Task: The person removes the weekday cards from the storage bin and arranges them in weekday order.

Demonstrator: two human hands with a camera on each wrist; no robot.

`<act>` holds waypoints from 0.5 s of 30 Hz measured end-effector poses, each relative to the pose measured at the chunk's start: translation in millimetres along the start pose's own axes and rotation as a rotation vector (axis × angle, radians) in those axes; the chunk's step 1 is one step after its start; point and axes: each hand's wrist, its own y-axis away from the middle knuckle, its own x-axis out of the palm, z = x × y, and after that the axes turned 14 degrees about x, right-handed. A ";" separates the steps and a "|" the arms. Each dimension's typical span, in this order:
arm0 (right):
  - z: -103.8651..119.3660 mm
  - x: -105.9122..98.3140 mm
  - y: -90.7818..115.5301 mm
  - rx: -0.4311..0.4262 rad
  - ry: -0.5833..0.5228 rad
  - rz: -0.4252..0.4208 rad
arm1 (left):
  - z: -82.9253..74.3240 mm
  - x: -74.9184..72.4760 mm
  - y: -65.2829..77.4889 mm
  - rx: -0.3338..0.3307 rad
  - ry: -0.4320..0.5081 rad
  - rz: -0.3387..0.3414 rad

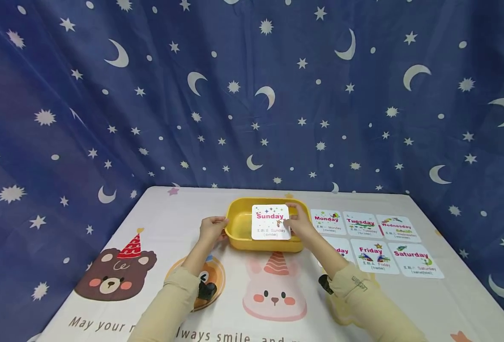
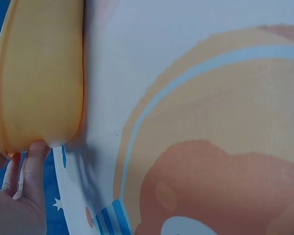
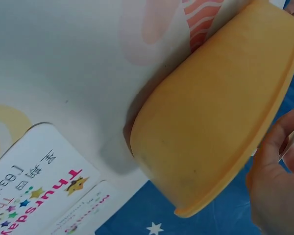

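A yellow plastic basin [image 1: 239, 223] stands on the table near its back edge. My left hand [image 1: 211, 229] grips the basin's left rim, thumb on top and fingers against the outer wall; the left wrist view shows this hand [image 2: 24, 196] at the basin's end [image 2: 44, 73]. Over the basin, my right hand [image 1: 300, 223] pinches a white square card [image 1: 271, 222] printed "Sunday" by its right edge. In the right wrist view the card is seen almost edge-on, beside the fingers of this hand [image 3: 279, 181].
Right of the basin lie two rows of weekday cards, among them Monday [image 1: 326, 221], Tuesday [image 1: 362, 224], Wednesday [image 1: 399, 229], Friday [image 1: 374, 256] and Saturday [image 1: 415, 260]. A Thursday card [image 3: 34, 181] is partly hidden by my right arm in the head view. A blue star-patterned curtain [image 1: 235, 118] hangs behind.
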 end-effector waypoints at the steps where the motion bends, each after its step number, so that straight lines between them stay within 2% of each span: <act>1: -0.4 -1.8 1.8 0.001 -0.005 0.006 | -0.8 0.8 -0.3 0.001 0.003 0.003; 15: -14.6 -31.1 30.4 -0.038 0.071 0.064 | -2.0 1.4 -0.7 0.014 0.000 0.022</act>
